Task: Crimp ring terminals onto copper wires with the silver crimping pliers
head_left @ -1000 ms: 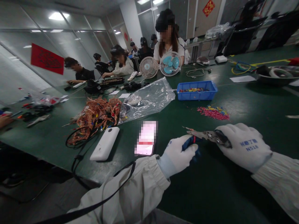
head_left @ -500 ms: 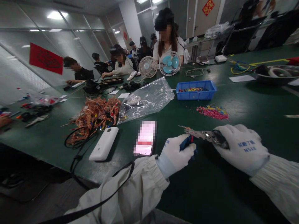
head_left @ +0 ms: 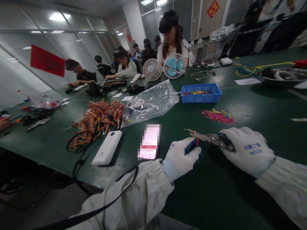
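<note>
One left hand point(head_left: 181, 157) pinches a red wire point(head_left: 197, 141), largely hidden; the right hand point(head_left: 248, 151) grips pliers point(head_left: 211, 138), handles point(head_left: 228, 142) mostly covered.

Versus a second ago: your left hand point(head_left: 180, 158) with the red wire point(head_left: 197, 141) and right hand point(head_left: 248, 151) with the wire stripper point(head_left: 212, 139) sit slightly further left; background, co-worker's hand point(head_left: 291, 5) shifted right.

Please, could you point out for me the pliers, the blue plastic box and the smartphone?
Pliers point(head_left: 211, 139), head view: on the metal part, ahead of the handles.
Blue plastic box point(head_left: 201, 99), head view: on its front wall.
Smartphone point(head_left: 151, 139), head view: on its lit screen.
</note>
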Tool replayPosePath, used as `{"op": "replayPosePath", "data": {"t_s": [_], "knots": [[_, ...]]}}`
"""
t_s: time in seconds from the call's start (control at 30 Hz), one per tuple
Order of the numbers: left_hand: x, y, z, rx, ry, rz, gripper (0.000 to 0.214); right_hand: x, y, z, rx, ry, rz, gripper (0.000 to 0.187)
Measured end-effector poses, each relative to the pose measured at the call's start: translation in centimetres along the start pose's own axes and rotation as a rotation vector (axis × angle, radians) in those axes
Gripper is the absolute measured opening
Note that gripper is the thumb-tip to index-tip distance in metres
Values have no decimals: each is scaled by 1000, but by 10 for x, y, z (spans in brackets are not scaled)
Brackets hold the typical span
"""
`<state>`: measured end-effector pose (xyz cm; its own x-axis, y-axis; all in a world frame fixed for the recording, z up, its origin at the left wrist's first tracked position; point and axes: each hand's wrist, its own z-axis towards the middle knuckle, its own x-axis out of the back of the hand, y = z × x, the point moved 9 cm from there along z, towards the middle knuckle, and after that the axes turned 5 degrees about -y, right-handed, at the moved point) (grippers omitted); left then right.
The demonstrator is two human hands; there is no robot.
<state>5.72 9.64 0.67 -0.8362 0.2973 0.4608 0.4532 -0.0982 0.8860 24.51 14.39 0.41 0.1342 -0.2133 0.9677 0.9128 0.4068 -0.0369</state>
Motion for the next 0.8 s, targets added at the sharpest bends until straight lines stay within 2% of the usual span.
{"op": "replayPosePath", "data": {"t_s": [0.1,0.23,0.4,0.63,0.8], "knots": [[2,-1,0,12,29,5,26,2,-3,-7,3,75,1,37],[3,2,-1,-2,60,46,24,5,-9,-10,-4,105,-30,37],[3,4,-3,6,71,49,22,3,-9,-5,-9,54,-48,34],[0,3,-4,-1,27,23,27,-3,-4,3,-13,-52,-15,27],[-2,6,-3,-39,-5,61,26,2,-2,7,38,-101,64,18]]}}
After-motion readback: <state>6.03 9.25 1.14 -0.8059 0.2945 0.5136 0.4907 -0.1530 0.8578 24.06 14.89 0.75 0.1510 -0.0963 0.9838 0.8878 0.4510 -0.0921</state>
